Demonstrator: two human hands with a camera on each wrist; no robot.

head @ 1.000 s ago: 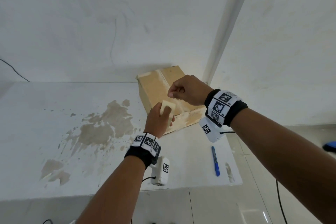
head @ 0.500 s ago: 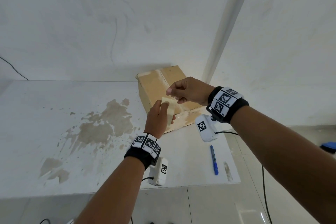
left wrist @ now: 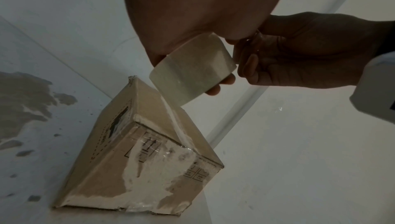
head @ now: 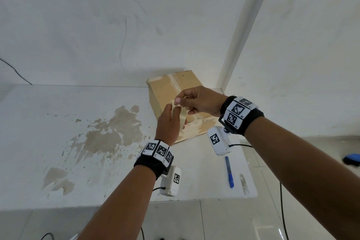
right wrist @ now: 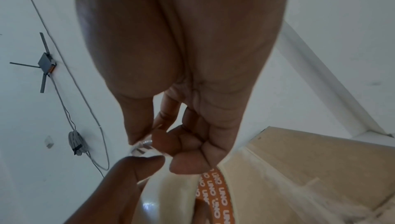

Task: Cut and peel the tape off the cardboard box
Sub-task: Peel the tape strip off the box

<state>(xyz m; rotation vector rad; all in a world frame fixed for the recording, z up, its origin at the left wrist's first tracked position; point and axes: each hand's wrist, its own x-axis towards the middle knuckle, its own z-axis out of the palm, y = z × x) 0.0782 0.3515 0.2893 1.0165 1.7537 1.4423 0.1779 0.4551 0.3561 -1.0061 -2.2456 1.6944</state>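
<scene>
The cardboard box [head: 167, 89] stands at the table's back right corner, with pale torn patches and clear tape remnants on its near face [left wrist: 153, 165]. In front of it my left hand [head: 172, 111] grips a roll of pale tape [left wrist: 192, 68] with an orange printed core [right wrist: 215, 192]. My right hand [head: 178, 101] meets it from the right. Its thumb and forefinger pinch the loose clear end of the tape [right wrist: 143, 144] at the roll's top, and its other fingers are curled. Both hands hover above the table, off the box.
A blue utility knife [head: 229, 171] lies on the white table [head: 58, 122] near its front right edge. A brown stain [head: 109, 134] covers the table's middle. Walls close in behind and to the right of the box. Cables run on the floor below.
My right hand has left its fist over the box top and come down left to the roll, where it now pinches the tape end. The left hand has raised the roll slightly.
</scene>
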